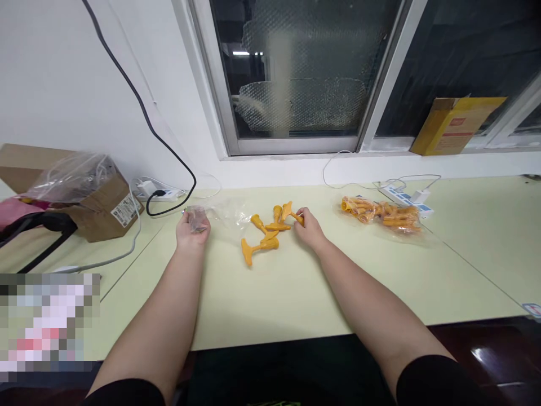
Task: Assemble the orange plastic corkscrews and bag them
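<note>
At the far left of the bench, a cardboard box sits under a crumpled clear plastic bag, with a white power strip just beside it against the wall. The left hand is curled narrowly around a small clear plastic packet, just above the bench. To its right, a thin clear plastic sheet lies beside a loose cluster of orange plastic pegs in the middle of the bench. Each peg is T-shaped, with a tapered stem and a flat crossbar, and several lie touching or crossing. The right hand pinches one peg at the cluster's right edge. Further right, a clear bag of similar pegs lies near a second power strip. A yellow cardboard carton stands on the windowsill.
</note>
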Demonstrator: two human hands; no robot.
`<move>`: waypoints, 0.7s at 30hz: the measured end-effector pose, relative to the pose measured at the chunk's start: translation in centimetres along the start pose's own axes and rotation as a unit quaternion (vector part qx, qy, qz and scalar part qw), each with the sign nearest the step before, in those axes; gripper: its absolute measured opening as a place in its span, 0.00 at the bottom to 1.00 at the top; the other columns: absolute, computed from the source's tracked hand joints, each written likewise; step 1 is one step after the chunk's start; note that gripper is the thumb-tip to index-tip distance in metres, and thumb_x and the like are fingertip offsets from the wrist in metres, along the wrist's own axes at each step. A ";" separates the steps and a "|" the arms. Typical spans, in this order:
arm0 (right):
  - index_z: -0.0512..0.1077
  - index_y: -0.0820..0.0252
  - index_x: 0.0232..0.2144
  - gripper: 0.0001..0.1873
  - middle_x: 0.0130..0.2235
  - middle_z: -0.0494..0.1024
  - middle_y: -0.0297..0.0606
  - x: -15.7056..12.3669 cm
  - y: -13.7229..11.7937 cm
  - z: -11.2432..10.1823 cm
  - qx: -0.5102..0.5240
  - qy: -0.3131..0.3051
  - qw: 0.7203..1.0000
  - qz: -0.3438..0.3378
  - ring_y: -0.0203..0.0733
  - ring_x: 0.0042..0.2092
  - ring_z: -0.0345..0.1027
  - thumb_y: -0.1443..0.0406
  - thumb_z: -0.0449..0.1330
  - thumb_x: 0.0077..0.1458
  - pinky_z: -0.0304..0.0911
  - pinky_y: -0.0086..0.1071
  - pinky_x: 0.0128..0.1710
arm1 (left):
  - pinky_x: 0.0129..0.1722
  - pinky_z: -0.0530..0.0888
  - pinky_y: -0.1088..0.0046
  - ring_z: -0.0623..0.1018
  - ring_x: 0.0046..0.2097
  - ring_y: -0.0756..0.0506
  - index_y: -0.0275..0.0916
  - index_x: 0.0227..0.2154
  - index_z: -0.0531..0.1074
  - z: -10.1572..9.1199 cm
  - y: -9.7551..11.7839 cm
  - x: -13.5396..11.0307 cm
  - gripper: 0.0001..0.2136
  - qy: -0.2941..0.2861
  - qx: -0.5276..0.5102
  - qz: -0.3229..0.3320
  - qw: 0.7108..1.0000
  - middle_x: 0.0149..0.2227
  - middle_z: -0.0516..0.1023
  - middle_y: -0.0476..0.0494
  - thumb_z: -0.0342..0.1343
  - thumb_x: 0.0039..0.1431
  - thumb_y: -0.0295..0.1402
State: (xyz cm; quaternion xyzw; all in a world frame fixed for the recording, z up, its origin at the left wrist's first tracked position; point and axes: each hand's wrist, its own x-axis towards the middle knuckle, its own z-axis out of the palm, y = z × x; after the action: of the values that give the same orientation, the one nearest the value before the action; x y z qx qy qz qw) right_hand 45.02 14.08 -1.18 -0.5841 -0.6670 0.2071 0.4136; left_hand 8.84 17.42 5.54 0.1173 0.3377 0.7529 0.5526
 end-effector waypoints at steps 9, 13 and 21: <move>0.78 0.55 0.34 0.12 0.55 0.65 0.48 0.2 1.6 -1.0 -0.147 0.091 0.985 -0.019 0.61 0.62 0.54 0.74 0.59 0.50 0.53 0.56 0.63 | 0.30 0.79 0.83 0.81 0.25 0.54 0.37 0.32 0.66 -0.6 -0.6 0.0 0.15 0.098 -0.132 -0.028 0.986 0.23 0.78 0.52 0.42 0.76 0.33; 0.81 0.55 0.37 0.17 0.62 0.60 0.45 0.4 1.9 -0.6 -0.112 0.068 0.991 -0.042 0.58 0.67 0.50 0.75 0.56 0.52 0.51 0.53 0.67 | 0.29 0.79 0.83 0.80 0.25 0.55 0.38 0.33 0.67 -0.4 -0.9 -0.3 0.16 0.087 -0.104 -0.021 0.991 0.23 0.78 0.51 0.39 0.77 0.32; 0.72 0.55 0.48 0.14 0.64 0.62 0.48 0.0 -0.6 -0.5 0.052 0.075 0.992 -0.093 0.51 0.66 0.58 0.65 0.54 0.61 0.62 0.48 0.63 | 0.36 0.81 0.77 0.82 0.30 0.52 0.39 0.37 0.73 0.9 -3.2 -2.2 0.09 -0.036 -0.042 -0.045 0.997 0.31 0.83 0.48 0.50 0.72 0.33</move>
State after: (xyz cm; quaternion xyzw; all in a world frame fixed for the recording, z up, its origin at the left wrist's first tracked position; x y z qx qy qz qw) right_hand 45.07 13.84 -0.45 -0.5113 -0.6739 0.1578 0.5095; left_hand 12.53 16.29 4.56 0.1060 0.2905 0.7357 0.6025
